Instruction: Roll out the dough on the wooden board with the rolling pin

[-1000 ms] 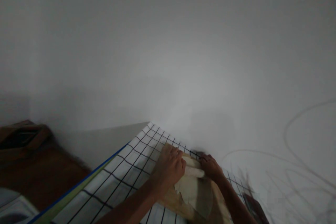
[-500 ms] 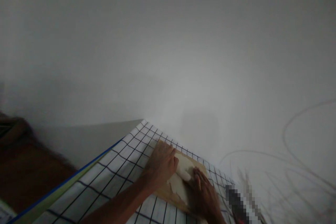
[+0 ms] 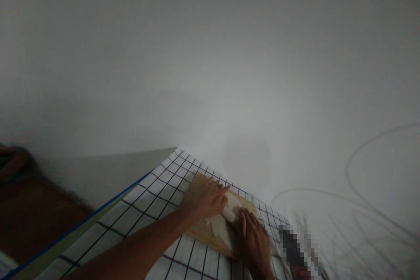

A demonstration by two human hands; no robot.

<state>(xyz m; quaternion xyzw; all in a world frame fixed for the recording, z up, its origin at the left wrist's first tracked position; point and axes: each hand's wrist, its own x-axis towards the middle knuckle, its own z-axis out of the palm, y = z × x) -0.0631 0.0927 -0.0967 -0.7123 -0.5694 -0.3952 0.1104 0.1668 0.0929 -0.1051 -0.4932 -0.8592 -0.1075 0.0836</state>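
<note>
A thin pale sheet of dough (image 3: 219,229) with a ragged near edge lies on a wooden board (image 3: 197,230). Between my hands, a pale cylinder, seemingly a rolling pin (image 3: 232,210), rests across the dough. Its ends are hidden under my hands. At its left end is my left hand (image 3: 208,199), palm down, with fingers stretched forward and slightly apart. My right hand (image 3: 254,236) covers the other end, fingers close together and bent over it. Dim light and blur hide how firmly either hand presses.
A white cloth with dark grid lines (image 3: 131,223) covers the table under the board. Its far edge meets a pale wall (image 3: 210,74) with scribbled lines on the right. A pixelated dark thing (image 3: 295,249) stands beside the table at right. Brown floor (image 3: 42,214) shows at left.
My left hand's fingers have uncurled and reached forward over the rolling pin. The right hand stays on its end. The whole view has shifted slightly.
</note>
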